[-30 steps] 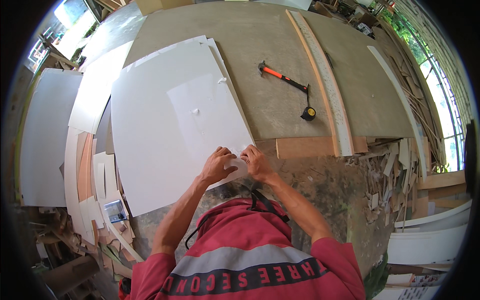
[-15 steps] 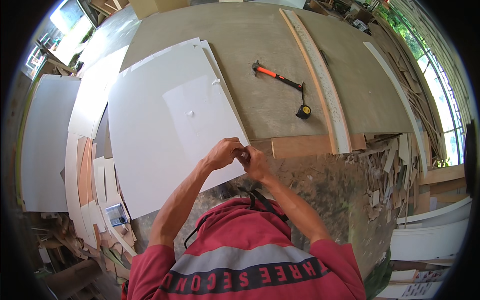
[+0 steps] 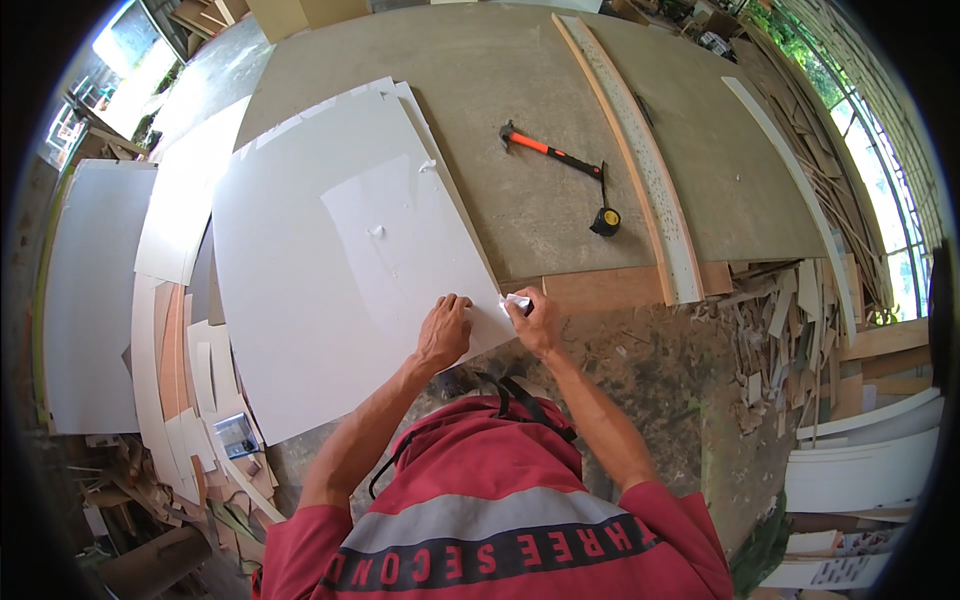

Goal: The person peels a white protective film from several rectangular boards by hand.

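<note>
A large white sheet (image 3: 300, 270) with a smooth surface lies on top of a stack at the left of the work table. On its near right part rests my left hand (image 3: 445, 328), fingers loosely bent with nothing visible in them. At the sheet's near right corner, my right hand (image 3: 538, 322) pinches a small crumpled white scrap (image 3: 516, 304), which looks like thin film or paper. Other little white scraps lie on the sheet, one near its middle (image 3: 377, 231) and one by its right edge (image 3: 428, 166).
Beyond my hands, a claw hammer (image 3: 550, 149) with an orange and black handle and a tape measure (image 3: 605, 221) lie on the brown table board (image 3: 470, 60). A long wooden strip (image 3: 640, 160) crosses the board. Offcuts (image 3: 785, 330) pile up at the right; a clear box (image 3: 236, 436) sits left.
My hands were together at the sheet's corner and are now apart. The left moved slightly nearer me, the right moved right, and the white scrap now shows in the right hand.
</note>
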The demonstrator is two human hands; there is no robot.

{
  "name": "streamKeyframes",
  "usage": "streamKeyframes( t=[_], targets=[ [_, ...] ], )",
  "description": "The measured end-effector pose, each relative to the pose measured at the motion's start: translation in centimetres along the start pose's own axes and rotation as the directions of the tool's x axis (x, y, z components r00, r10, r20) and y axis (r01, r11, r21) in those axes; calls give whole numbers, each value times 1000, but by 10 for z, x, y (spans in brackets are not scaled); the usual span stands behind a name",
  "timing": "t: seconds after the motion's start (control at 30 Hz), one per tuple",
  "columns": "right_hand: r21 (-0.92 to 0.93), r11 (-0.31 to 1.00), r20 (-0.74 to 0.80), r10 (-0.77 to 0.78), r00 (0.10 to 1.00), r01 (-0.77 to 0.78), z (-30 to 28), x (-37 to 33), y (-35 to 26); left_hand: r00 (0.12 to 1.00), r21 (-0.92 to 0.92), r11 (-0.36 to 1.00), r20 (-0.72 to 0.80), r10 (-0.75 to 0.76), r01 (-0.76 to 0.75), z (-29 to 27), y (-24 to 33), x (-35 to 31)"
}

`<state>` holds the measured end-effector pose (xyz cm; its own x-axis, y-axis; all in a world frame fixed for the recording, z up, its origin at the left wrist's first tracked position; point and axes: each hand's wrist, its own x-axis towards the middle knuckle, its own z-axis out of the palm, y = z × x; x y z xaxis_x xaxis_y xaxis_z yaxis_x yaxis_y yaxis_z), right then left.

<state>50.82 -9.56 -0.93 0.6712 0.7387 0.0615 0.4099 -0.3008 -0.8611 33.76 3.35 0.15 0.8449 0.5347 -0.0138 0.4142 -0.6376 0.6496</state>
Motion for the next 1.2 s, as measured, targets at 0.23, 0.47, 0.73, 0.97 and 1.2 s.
streamKeyframes(
  t=[0.23, 0.47, 0.73, 0.97, 1.2],
  targets=[
    [128, 984, 24, 118, 993, -120, 5, -8, 17, 999, 55, 998, -4, 37, -37, 6, 12, -5],
    [137, 987, 12, 80, 997, -81, 1, -5, 17, 999, 116, 993, -36, 23, -19, 10, 17, -11],
    [148, 986, 13, 74, 997, -75, -14, -6, 31, 999, 83, 996, -29, 26, -23, 10, 18, -12],
    [179, 980, 44, 80, 996, -87, -25, -3, 39, 995, -113, 993, -96, -32, 21, 5, 5, -14],
    [172, 982, 81, 61, 995, -74, -40, -1, 43, 987, 13, 998, -149, 67, -66, 9, 8, -5]
  ],
)
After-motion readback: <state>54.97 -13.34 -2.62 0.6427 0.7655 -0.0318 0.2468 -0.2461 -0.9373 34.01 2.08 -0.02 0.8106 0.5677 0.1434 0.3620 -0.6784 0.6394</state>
